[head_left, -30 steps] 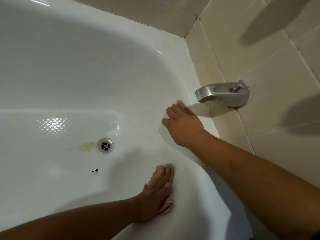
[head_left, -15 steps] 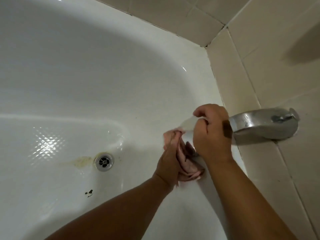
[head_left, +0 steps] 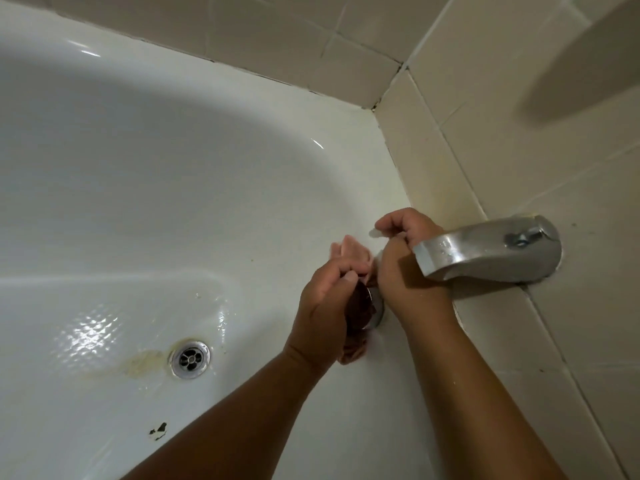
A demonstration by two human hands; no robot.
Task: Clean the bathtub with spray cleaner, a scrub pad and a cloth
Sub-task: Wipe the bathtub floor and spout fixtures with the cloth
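Observation:
The white bathtub [head_left: 145,174] fills the left of the head view. My left hand [head_left: 325,306] is closed around a pink cloth [head_left: 353,252] and presses it against the tub's end wall, over a round chrome overflow plate [head_left: 376,311]. The cloth sticks out above and below my fingers. My right hand [head_left: 405,268] is curled into a fist right beside it, just under the metal spout [head_left: 485,252]. A small white piece [head_left: 376,233] shows between its thumb and forefinger; I cannot tell what it is.
A chrome drain [head_left: 190,358] sits in the tub floor with a yellowish stain [head_left: 142,366] to its left and a dark chipped spot [head_left: 158,430] nearer me. Beige wall tiles [head_left: 519,140] rise behind and to the right of the tub.
My left hand has carried the pink cloth up from the tub's lower wall to the overflow plate. My right hand has left the rim and curled into a fist beside it. The view has shifted closer.

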